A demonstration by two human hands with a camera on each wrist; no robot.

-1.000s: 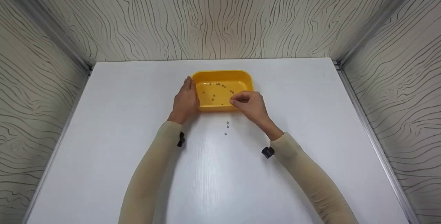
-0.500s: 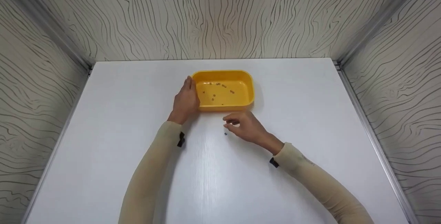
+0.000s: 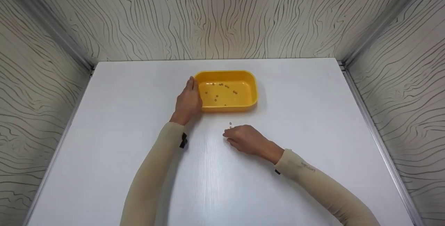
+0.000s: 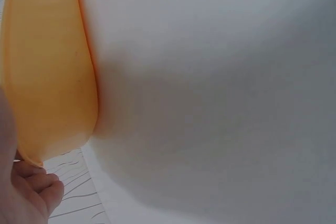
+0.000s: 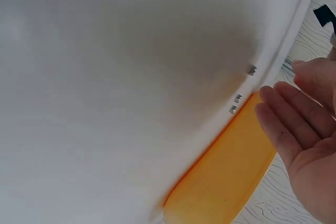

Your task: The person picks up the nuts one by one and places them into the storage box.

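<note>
A yellow plastic tray stands toward the back of the white table, with several small silvery nuts scattered on its floor. My left hand holds the tray by its left side; in the left wrist view its fingers bend in by the rim. In front of the tray, my right hand hovers low over the table, thumb and forefinger apart and nothing between them. Three loose nuts lie in a short row there; from the head view the fingertips cover the nearest one.
White tabletop surrounds the tray. Wood-grain panels rise behind and at both sides, with metal rails at the corners. A black wrist mount sits on the left cuff.
My right hand has withdrawn from over the tray and come down toward me to the loose nuts on the table. The left hand stays at the tray's side.
</note>
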